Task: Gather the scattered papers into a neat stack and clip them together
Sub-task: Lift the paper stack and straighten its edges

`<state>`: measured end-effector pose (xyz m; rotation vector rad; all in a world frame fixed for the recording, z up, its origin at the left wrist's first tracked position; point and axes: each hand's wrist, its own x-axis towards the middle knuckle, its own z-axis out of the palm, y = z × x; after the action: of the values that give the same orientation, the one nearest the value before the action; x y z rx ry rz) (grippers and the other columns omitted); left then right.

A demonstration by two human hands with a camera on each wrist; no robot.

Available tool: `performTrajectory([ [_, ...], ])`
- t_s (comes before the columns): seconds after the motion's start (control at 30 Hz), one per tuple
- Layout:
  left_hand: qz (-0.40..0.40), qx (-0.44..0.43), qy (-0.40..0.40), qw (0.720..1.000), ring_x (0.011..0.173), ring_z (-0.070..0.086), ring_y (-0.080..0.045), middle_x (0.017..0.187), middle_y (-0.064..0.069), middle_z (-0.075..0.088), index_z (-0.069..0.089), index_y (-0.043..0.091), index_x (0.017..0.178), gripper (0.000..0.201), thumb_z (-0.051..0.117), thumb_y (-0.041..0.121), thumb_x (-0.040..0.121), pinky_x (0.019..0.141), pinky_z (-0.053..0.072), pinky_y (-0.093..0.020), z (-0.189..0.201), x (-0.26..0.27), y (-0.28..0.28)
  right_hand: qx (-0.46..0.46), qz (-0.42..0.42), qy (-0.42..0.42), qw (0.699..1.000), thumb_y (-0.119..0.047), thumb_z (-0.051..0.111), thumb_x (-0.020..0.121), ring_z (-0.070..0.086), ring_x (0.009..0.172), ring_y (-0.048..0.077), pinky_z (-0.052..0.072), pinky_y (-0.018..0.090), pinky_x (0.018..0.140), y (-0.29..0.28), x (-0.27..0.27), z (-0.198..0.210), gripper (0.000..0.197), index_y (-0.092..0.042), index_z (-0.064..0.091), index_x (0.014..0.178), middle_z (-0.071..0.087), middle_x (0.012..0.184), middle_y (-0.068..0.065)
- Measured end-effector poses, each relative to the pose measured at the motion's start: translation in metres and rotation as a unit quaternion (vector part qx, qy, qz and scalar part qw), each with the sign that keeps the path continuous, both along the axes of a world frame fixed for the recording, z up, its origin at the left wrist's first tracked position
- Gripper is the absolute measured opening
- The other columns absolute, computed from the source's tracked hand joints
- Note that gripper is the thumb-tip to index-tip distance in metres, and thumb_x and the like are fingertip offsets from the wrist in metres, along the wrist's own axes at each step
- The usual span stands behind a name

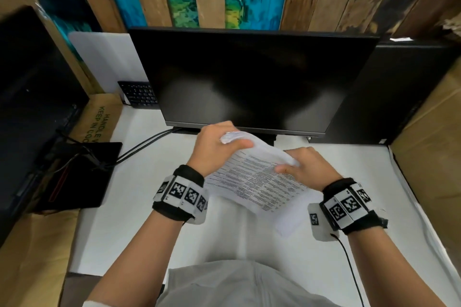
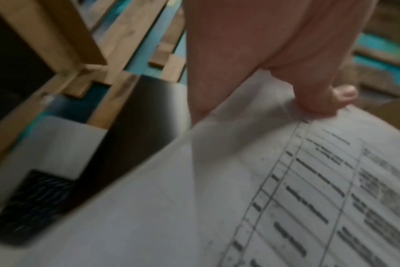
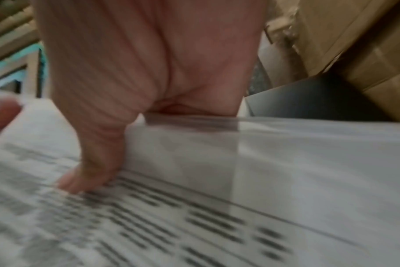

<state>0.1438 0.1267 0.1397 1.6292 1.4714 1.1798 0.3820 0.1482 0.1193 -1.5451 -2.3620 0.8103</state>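
On the far left, a cardboard box (image 1: pixel 99 119) lying beside the white desk bears green printed words, partly cut off: "HANDLE W…" and "KEEP IN COO…". The papers (image 1: pixel 254 182) carry rows of printed text in ruled columns, too small and blurred to read in any view.

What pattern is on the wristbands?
Black-and-white square marker codes on the wristbands; head view shows it best.

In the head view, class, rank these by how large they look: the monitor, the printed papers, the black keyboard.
1. monitor
2. printed papers, though they are nearer the camera
3. black keyboard, partly hidden behind the monitor, so its true extent is unsure
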Motion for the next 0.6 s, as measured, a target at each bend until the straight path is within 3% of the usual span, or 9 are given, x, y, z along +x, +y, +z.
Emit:
performTrajectory([
  [0.07,-0.024,-0.018,0.012,0.999,0.062,0.058,-0.008,0.068,0.004,0.065,0.071,0.013,0.073,0.024,0.080,0.036,0.068,0.059,0.045,-0.026,0.012,0.003,0.002,-0.002,-0.007,0.044,0.999,-0.039,0.063,0.087,0.060,0.071,0.021,0.048,0.034,0.070,0.000,-0.008,0.001,0.019,-0.021,0.070,0.084,0.068,0.076,0.002],
  [0.13,-0.055,-0.095,0.031,0.993,0.069,0.063,-0.006,0.080,0.000,0.072,0.073,0.010,0.087,0.017,0.079,0.020,0.075,0.066,0.050,-0.025,0.011,-0.015,0.005,-0.023,-0.033,0.109,0.993,-0.036,0.060,0.090,0.066,0.072,0.019,0.052,0.033,0.069,0.000,-0.001,0.002,0.022,-0.019,0.068,0.079,0.071,0.075,0.000],
  [0.23,-0.063,-0.169,0.047,0.983,0.077,0.061,-0.012,0.087,-0.009,0.069,0.070,-0.002,0.092,0.016,0.073,0.010,0.081,0.074,0.048,-0.029,-0.008,-0.055,0.001,-0.079,-0.064,0.194,0.976,-0.027,0.057,0.094,0.066,0.060,-0.001,0.048,0.012,0.059,-0.004,0.020,0.009,0.021,-0.026,0.068,0.076,0.072,0.066,-0.015],
  [0.3,-0.043,-0.177,-0.019,0.983,0.077,0.062,-0.010,0.091,-0.014,0.070,0.070,-0.002,0.097,0.017,0.070,0.008,0.084,0.072,0.048,-0.025,-0.020,-0.068,-0.004,-0.096,-0.091,0.222,0.966,-0.027,0.054,0.095,0.068,0.062,0.003,0.050,0.017,0.062,-0.005,0.029,0.010,0.023,-0.024,0.069,0.077,0.073,0.069,-0.011],
  [0.37,-0.007,-0.169,-0.118,0.979,0.073,0.065,-0.008,0.089,-0.008,0.072,0.071,0.009,0.095,0.018,0.075,0.018,0.079,0.068,0.049,-0.024,-0.021,-0.066,-0.009,-0.111,-0.119,0.255,0.953,-0.027,0.053,0.095,0.073,0.071,0.017,0.056,0.032,0.071,-0.006,0.031,0.012,0.022,-0.019,0.072,0.086,0.076,0.080,0.001],
  [0.43,0.009,-0.143,-0.265,0.953,0.081,0.070,-0.014,0.092,-0.003,0.075,0.069,0.013,0.098,0.046,0.086,0.033,0.061,0.073,0.055,-0.030,-0.014,-0.057,-0.011,-0.097,-0.144,0.306,0.936,-0.024,0.052,0.096,0.073,0.076,0.020,0.056,0.038,0.074,-0.007,0.025,0.015,0.021,-0.019,0.072,0.092,0.077,0.085,0.003],
  [0.47,0.004,-0.132,-0.330,0.935,0.087,0.072,-0.015,0.097,-0.002,0.076,0.066,0.012,0.104,0.063,0.090,0.038,0.051,0.076,0.058,-0.031,-0.006,-0.050,-0.013,-0.079,-0.153,0.345,0.923,-0.021,0.051,0.096,0.073,0.077,0.016,0.056,0.035,0.073,-0.008,0.019,0.020,0.020,-0.021,0.071,0.093,0.077,0.085,-0.001],
  [0.53,-0.014,-0.109,-0.383,0.917,0.092,0.072,-0.013,0.098,0.000,0.077,0.062,0.010,0.108,0.082,0.092,0.045,0.040,0.077,0.059,-0.028,0.012,-0.039,-0.015,-0.027,-0.155,0.415,0.896,-0.017,0.052,0.096,0.072,0.083,0.007,0.056,0.026,0.073,-0.010,0.008,0.032,0.019,-0.025,0.069,0.096,0.076,0.088,-0.009],
  [0.6,-0.017,-0.092,-0.364,0.927,0.090,0.072,-0.008,0.092,0.006,0.077,0.064,0.011,0.103,0.076,0.089,0.046,0.040,0.081,0.058,-0.025,0.025,-0.033,-0.017,0.004,-0.142,0.452,0.881,-0.010,0.054,0.094,0.068,0.084,-0.005,0.053,0.012,0.072,-0.012,0.002,0.037,0.021,-0.027,0.067,0.093,0.074,0.086,-0.017],
])
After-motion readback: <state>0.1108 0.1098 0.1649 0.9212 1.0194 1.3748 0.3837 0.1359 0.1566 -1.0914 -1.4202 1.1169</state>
